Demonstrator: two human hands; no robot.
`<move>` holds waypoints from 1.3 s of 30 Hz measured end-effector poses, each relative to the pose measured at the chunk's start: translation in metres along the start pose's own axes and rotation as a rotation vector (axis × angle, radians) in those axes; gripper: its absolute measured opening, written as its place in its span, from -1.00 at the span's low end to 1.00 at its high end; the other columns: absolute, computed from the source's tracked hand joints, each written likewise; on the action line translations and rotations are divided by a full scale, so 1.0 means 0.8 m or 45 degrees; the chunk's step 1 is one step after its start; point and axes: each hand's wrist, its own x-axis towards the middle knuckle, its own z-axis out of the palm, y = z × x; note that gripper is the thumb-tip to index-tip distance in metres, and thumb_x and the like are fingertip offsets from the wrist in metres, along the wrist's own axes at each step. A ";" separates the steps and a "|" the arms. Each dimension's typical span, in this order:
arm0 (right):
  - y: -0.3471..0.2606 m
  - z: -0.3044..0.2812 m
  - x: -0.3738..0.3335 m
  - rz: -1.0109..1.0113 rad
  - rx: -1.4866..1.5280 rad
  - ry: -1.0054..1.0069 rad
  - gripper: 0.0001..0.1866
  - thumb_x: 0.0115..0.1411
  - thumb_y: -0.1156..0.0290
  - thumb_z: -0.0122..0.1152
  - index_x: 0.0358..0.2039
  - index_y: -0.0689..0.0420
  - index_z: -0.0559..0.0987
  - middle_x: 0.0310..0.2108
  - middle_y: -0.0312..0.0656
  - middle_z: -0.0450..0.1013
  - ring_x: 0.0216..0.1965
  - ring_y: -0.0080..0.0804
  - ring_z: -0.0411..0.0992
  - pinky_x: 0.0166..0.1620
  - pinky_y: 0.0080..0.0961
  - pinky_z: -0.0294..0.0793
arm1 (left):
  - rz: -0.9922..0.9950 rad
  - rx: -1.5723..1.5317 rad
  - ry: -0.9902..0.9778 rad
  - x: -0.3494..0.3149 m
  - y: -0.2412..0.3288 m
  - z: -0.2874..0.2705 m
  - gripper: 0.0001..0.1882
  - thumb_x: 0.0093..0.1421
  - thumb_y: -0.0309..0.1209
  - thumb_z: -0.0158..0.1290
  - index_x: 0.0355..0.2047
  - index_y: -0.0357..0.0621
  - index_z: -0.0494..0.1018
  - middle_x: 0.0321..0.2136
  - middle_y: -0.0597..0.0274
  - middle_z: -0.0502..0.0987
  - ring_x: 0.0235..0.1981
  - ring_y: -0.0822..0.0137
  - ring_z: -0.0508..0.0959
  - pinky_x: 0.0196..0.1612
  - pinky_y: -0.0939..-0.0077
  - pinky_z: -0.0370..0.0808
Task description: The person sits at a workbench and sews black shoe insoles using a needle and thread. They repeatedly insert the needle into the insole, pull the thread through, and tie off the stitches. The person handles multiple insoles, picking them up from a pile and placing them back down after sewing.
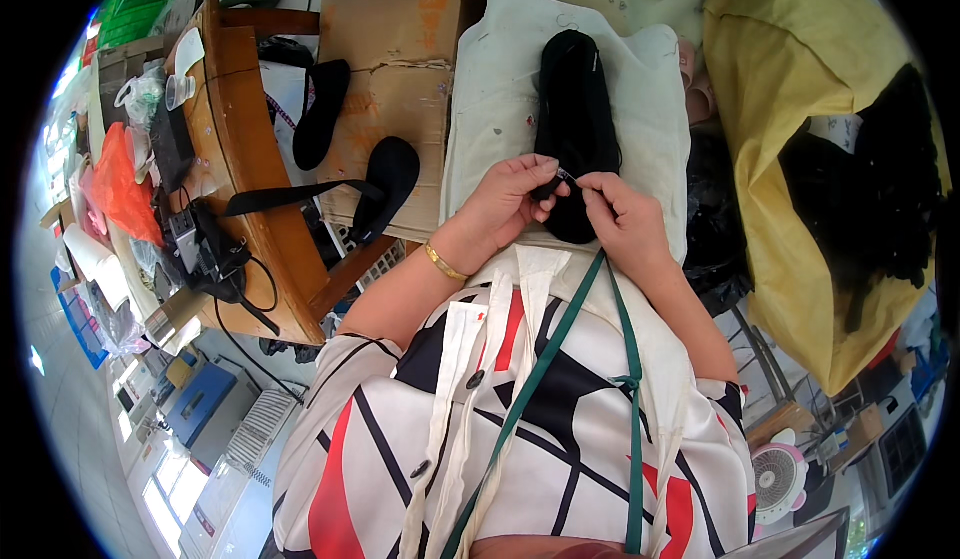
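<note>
A black cloth shoe (pixel 575 119) lies on a white cloth-covered board (pixel 490 89) in front of me. My left hand (pixel 510 199) and my right hand (pixel 620 221) meet at the shoe's near end. Both pinch a small thin pale piece (pixel 566 174) between their fingertips, right against the shoe's edge. What that piece is, I cannot make out. A gold bangle (pixel 443 262) sits on my left wrist.
Two more black shoes (pixel 322 111) (pixel 388 184) lie on a cardboard box (pixel 395 69) to the left. A wooden stool (pixel 250 149) with a black strap stands further left. A yellow sack (pixel 800 159) with black pieces is on the right.
</note>
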 end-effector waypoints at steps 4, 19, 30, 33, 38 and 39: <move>0.001 0.000 0.001 0.007 0.011 -0.012 -0.84 0.20 0.52 0.17 -0.20 0.14 0.59 -0.55 -0.03 0.49 -0.59 -0.31 0.47 -0.46 -0.48 0.43 | 0.000 -0.011 0.001 0.001 -0.002 -0.003 -0.88 0.32 -0.35 0.06 -0.19 -0.09 0.44 -0.40 0.25 0.58 -0.54 0.53 0.46 -0.49 0.68 0.40; 0.003 0.003 0.002 -0.033 -0.029 0.002 -0.85 0.19 0.52 0.16 -0.21 0.15 0.59 -0.53 -0.01 0.49 -0.58 -0.23 0.47 -0.45 -0.44 0.44 | 0.044 -0.016 -0.025 -0.001 -0.003 -0.002 -0.87 0.33 -0.37 0.04 -0.17 -0.10 0.45 -0.38 0.23 0.59 -0.50 0.50 0.52 -0.46 0.65 0.46; 0.021 -0.001 -0.007 0.522 0.540 -0.286 -0.90 0.34 0.41 0.10 -0.21 0.14 0.53 -0.59 -0.42 0.39 -0.59 -0.73 0.33 -0.53 -0.72 0.28 | 0.200 0.408 0.114 -0.011 -0.010 0.009 -0.78 0.19 -0.46 0.21 -0.16 -0.20 0.53 -0.32 0.30 0.60 -0.34 0.51 0.55 -0.28 0.63 0.48; 0.023 0.001 -0.007 0.584 0.567 -0.311 -0.90 0.35 0.38 0.10 -0.23 0.11 0.52 -0.60 -0.44 0.37 -0.59 -0.76 0.32 -0.53 -0.76 0.26 | 0.195 0.484 0.134 -0.012 -0.010 0.010 -0.79 0.17 -0.47 0.22 -0.18 -0.23 0.55 -0.34 0.32 0.59 -0.35 0.54 0.52 -0.27 0.65 0.47; 0.016 0.006 -0.003 0.610 0.547 -0.301 -0.91 0.36 0.37 0.09 -0.21 0.09 0.50 -0.61 -0.45 0.36 -0.60 -0.77 0.31 -0.53 -0.78 0.26 | 0.213 0.443 0.119 -0.005 -0.016 0.002 -0.79 0.15 -0.46 0.24 -0.20 -0.24 0.56 -0.38 0.33 0.59 -0.39 0.56 0.51 -0.31 0.68 0.45; 0.016 0.007 -0.003 0.603 0.531 -0.305 -0.91 0.36 0.37 0.08 -0.21 0.09 0.50 -0.61 -0.45 0.36 -0.60 -0.77 0.31 -0.53 -0.78 0.27 | 0.237 0.439 0.116 -0.003 -0.018 0.001 -0.78 0.14 -0.45 0.25 -0.21 -0.24 0.56 -0.40 0.33 0.58 -0.42 0.56 0.50 -0.35 0.68 0.45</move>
